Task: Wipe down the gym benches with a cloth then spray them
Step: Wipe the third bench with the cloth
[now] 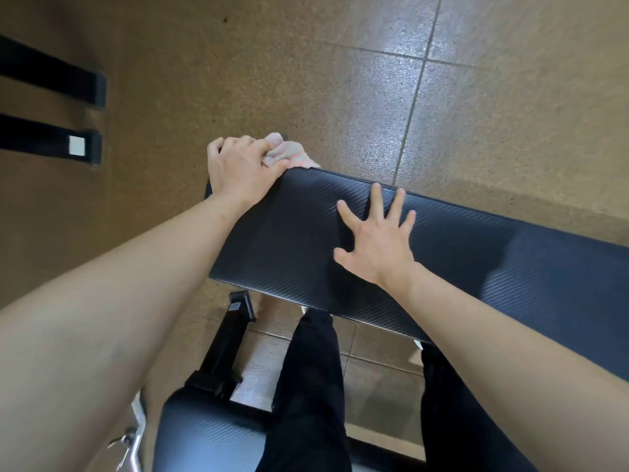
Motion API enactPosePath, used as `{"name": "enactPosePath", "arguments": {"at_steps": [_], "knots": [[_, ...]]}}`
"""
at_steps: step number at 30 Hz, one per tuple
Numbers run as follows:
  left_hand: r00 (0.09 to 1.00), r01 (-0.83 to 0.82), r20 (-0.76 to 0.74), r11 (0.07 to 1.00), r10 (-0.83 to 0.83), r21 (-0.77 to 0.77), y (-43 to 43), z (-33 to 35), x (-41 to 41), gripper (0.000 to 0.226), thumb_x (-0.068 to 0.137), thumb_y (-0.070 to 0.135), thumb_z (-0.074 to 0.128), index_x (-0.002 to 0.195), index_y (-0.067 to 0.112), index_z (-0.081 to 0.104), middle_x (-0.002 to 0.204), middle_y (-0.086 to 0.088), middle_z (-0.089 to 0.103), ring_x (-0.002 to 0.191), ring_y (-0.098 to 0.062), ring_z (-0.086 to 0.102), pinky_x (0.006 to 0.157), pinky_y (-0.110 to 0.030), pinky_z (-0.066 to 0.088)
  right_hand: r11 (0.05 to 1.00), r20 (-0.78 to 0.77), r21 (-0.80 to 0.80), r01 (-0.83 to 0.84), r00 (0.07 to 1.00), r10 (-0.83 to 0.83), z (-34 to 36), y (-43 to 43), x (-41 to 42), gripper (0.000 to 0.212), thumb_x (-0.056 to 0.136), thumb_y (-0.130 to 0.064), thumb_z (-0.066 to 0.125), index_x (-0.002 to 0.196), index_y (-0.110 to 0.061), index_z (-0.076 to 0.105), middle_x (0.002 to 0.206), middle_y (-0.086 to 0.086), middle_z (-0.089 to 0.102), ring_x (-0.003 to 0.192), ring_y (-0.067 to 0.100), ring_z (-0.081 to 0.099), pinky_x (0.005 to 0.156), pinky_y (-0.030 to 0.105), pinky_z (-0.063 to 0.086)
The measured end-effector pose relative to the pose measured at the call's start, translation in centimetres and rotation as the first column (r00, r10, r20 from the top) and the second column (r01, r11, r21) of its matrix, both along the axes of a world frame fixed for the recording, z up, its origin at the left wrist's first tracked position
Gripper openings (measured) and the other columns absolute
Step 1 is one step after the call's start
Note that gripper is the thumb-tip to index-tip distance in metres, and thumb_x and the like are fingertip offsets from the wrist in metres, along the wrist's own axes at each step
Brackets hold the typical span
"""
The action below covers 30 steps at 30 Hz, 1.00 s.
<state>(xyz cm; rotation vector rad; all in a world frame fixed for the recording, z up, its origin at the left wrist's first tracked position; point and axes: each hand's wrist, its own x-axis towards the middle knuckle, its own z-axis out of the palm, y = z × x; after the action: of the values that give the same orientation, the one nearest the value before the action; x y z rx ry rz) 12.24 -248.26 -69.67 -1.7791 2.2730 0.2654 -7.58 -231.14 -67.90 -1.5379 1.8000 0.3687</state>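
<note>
Cloth (pixel 292 153): pale pink-white terry, bunched & crumpled, at the far-left end corner of the surface (pixel 476 240), spilling over its back edge. At far left, 2 flat blk bars (pixel 51 76) lie on the brown speckled floor (pixel 170 63), one w/ a white square end cap. Left hand (pixel 241 172) grips the cloth, fingers curled round it at the pad's corner. Lower down are a blk square-tube frame (pixel 224 345) & a 2nd pad (pixel 204 437) in ribbed vinyl. Legs in blk trousers (pixel 306 386) stand just beside the surface's near edge. Right hand (pixel 377 247) lies flat on the surface approx. mid-pad, fingers straight & splayed wide, holding nothing. Surface is a long blk padded slab w/ rounded edges; vinyl has fine diagonal carbon-weave ribbing & a slight sheen. Beyond it to the right are glossy square tiles (pixel 476 97) w/ dark grout lines.
</note>
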Motion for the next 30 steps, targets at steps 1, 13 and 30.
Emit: {"name": "enactPosePath", "arguments": {"at_steps": [1,13,30], "knots": [[1.0,-0.014,0.0,1.0,0.014,-0.001,-0.7,0.0,1.1,0.049,0.088,0.07,0.044,0.098,0.031,0.072,0.101,0.001,0.071,0.109,-0.024,0.063,0.105,-0.044,0.035,1.0,-0.025,0.003,-0.012,1.0,0.012,-0.1,0.1,0.2,0.09,0.084,-0.067,0.052,0.16,-0.043,0.009,0.168,0.021,-0.013,0.146,0.061,-0.017,0.115,0.077,0.009],[0.806,-0.515,-0.138,0.797,0.575,0.315,3.6,1.4,11.8,0.03,0.096,0.049,0.055,0.114,0.027,0.066,0.117,-0.006,0.072,0.111,-0.036,0.063,0.077,-0.034,0.041,0.993,-0.095,0.115,-0.03,0.995,0.041,0.8,-1.1,0.5,0.09,0.085,-0.058,0.06,0.159,-0.045,0.011,0.168,0.021,-0.009,0.148,0.06,-0.011,0.117,0.074,0.017],[0.594,-0.442,-0.36,0.666,0.719,0.6,19.0,19.8,3.6,0.028,0.093,0.032,0.071,0.104,0.007,0.07,0.1,-0.005,0.073,0.076,0.002,0.063,0.066,-0.017,0.045,0.966,0.266,0.254,0.056,0.956,-0.126,13.0,1.6,-4.6,0.053,0.094,-0.034,0.069,0.143,-0.019,0.058,0.132,0.008,0.066,0.123,0.028,0.061,0.106,0.034,0.043]]}}
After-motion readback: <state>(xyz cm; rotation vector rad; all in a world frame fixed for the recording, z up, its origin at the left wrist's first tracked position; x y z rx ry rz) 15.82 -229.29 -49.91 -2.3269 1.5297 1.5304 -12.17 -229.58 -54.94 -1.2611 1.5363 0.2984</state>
